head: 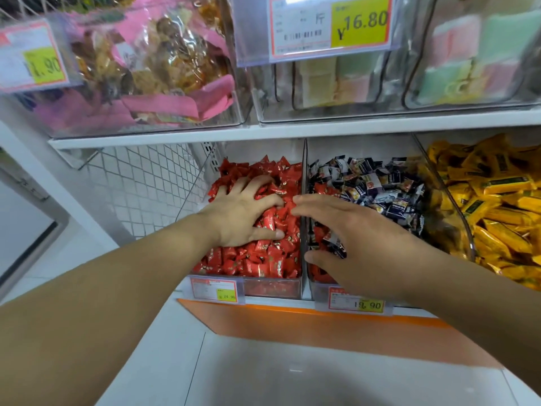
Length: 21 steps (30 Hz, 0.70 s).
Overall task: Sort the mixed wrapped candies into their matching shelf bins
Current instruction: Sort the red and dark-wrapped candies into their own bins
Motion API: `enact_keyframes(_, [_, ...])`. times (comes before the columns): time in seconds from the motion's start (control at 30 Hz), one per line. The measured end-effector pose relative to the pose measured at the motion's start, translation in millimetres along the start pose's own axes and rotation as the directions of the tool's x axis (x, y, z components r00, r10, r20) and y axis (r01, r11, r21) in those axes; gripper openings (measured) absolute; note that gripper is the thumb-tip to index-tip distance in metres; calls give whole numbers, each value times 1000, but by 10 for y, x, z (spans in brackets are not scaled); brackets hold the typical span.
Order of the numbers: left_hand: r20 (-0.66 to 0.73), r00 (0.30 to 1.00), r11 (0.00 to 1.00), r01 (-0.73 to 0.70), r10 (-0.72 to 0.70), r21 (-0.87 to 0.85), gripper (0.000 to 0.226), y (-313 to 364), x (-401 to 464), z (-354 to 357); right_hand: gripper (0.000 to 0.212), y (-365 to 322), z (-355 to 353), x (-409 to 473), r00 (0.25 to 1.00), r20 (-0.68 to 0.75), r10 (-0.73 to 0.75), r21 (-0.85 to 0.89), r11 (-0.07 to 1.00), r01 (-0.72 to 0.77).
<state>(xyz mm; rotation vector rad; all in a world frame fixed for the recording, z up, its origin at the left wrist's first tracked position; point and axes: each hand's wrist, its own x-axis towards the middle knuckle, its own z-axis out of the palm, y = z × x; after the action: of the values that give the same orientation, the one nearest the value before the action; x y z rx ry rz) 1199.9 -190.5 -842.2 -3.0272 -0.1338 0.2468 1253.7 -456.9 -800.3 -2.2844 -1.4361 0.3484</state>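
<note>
Red wrapped candies (pixel 263 259) fill the left clear bin (pixel 272 287) on the lower shelf. My left hand (pixel 243 212) lies flat on that pile, fingers spread, holding nothing that I can see. The middle bin (pixel 316 285) holds dark blue and white candies (pixel 377 183) with some red candies (pixel 322 189) mixed in near its left wall. My right hand (pixel 360 241) hovers over the front of this bin, fingers apart and curved, thumb low by the red pieces. What lies under its palm is hidden.
A third bin at the right holds yellow wrapped candies (pixel 497 206). A clear divider (pixel 304 177) separates the red and dark bins. Price tags (pixel 215 290) hang on the bin fronts. The upper shelf (pixel 292 130) with snack bins overhangs. A wire mesh (pixel 146 183) stands at the left.
</note>
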Motion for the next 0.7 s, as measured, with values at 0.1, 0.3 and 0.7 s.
enact_keyframes(0.1, [-19,1000,994,23,-25,-110,57,34,-25,-31,66,-1,-8,-4,1000,3,-3,0,1000,3])
enact_keyframes(0.3, [-118,993,921,-18,-30,-390,59,122,-318,-209,66,-9,-16,3,1000,8,8,15,1000,-8])
enact_keyframes(0.7, [299,877,791,471,-375,-390,93,509,-619,-32,66,-51,-9,-54,999,-24,26,8,1000,-26])
